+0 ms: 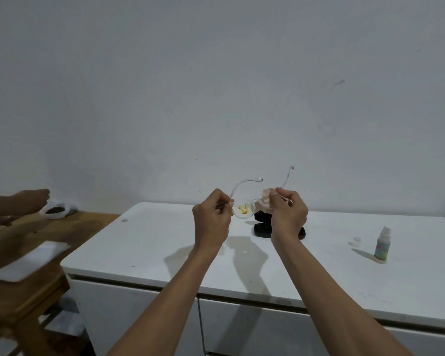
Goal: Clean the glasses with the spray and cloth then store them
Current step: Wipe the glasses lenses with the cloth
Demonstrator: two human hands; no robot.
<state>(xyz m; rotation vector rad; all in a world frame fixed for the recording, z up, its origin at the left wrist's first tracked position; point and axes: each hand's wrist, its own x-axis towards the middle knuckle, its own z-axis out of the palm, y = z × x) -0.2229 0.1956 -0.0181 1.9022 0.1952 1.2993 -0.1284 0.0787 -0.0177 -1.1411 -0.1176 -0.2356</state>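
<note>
I hold clear-framed glasses (243, 210) up above the white cabinet top (152, 242), their temples pointing away from me. A yellow-brown smear shows on the left lens. My left hand (211, 217) grips the frame at its left side. My right hand (288, 214) presses a pale pink cloth (267, 197) around the right lens. The small spray bottle (382, 244) stands upright on the cabinet to the right, its clear cap (356, 240) lying beside it. A black glasses case (261, 227) lies open on the cabinet behind my right hand, partly hidden.
A wooden table (23, 242) joins the cabinet on the left, with a white sheet (28, 260) and a bag of dark contents (55, 210) on it. Another person's hand (28, 201) reaches over that table. A plain wall stands behind. Drawers run below the cabinet's front edge.
</note>
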